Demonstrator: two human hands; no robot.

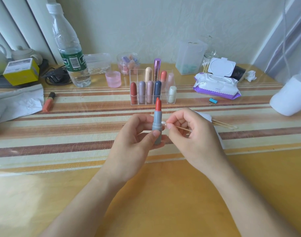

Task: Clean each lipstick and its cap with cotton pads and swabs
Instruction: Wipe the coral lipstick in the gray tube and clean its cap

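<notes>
Tabletop scene viewed from above the person's hands. At the far left stands a water bottle [69, 48], and nearer than it an orange lipstick tube [48, 101] lies on the striped runner [78, 117]. In the far middle, a clear organizer [164, 98] holds rows of capped lipsticks. In the near middle, the left hand [134, 139] grips an uncapped lipstick [157, 123] upright, thumb and fingers curled round the lower grey tube, with the orange-red bullet raised above. Just to its right, the right hand [194, 134] pinches a cotton swab [180, 128] close to its white tip, which touches the tube's right side below the bullet. To wipe well, it seems best to brace the tube, turn it slowly against the tip, and press lightly so the cotton does not smear the soft bullet. Farther right lie spare swabs [225, 124] and, beyond them, an open pack of wipes [216, 82].
</notes>
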